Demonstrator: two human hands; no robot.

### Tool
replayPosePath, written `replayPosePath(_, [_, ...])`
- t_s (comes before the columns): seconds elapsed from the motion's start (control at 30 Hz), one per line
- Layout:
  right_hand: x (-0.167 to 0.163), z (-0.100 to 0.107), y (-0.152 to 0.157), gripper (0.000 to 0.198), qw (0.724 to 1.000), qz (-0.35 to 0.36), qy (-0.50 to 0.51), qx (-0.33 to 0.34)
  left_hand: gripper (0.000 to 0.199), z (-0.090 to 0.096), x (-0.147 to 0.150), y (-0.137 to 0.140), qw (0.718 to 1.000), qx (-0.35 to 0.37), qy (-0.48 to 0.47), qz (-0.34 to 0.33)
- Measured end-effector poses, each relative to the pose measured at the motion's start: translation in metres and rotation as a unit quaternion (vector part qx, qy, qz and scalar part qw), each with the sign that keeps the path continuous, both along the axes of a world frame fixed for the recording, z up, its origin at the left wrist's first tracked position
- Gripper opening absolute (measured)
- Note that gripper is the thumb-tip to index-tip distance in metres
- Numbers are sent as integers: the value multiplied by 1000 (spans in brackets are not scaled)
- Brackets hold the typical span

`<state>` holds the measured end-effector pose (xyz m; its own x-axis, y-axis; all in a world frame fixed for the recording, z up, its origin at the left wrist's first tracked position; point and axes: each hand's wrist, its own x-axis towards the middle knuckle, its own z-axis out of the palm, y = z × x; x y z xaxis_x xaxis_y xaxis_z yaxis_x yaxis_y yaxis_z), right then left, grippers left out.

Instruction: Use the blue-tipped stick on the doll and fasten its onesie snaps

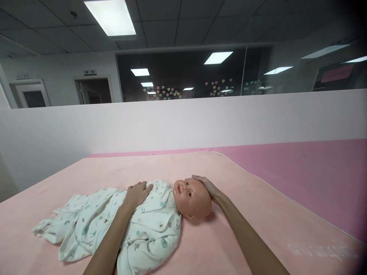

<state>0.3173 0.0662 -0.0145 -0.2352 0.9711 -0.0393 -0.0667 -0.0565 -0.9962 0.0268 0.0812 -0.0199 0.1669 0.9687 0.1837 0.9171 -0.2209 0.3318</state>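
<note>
A baby doll (192,199) lies on its back on a pink blanket, its head to the right. It wears white baby clothes (155,225) with small green and brown prints; the sleeves and legs spread toward the left and front. My left hand (138,194) rests on the doll's belly, fingers spread over the cloth. Against the top of the doll's head lies my right hand (208,186), palm curved along it and fingers stretched out. Part of the right palm is hidden behind the head.
The pink blanket (258,214) covers most of the surface, with a darker pink mat (315,179) showing at the right and back. A low white wall (183,126) closes off the far side. Beyond it are a dark window (183,72) and a doorway (96,91).
</note>
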Motion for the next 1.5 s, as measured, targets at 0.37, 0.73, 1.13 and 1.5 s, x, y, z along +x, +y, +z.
replayPosePath(0.37, [-7, 6, -5, 38, 999, 5, 28, -19, 44, 16, 0, -13, 955, 18, -280, -96])
replayPosePath(0.73, [-11, 36, -11, 27, 947, -123, -122, 272, 46, 14, 12, -18, 880, -89, -445, -142])
replayPosePath(1.13, [-136, 10, -14, 19, 698, -85, -559, 441, 49, 13, 12, -15, 842, -66, -524, -112])
replayPosePath(1.5, [-82, 53, -59, 20, 647, -157, -533, 523, 35, 12, 12, -16, 821, -102, -530, -184])
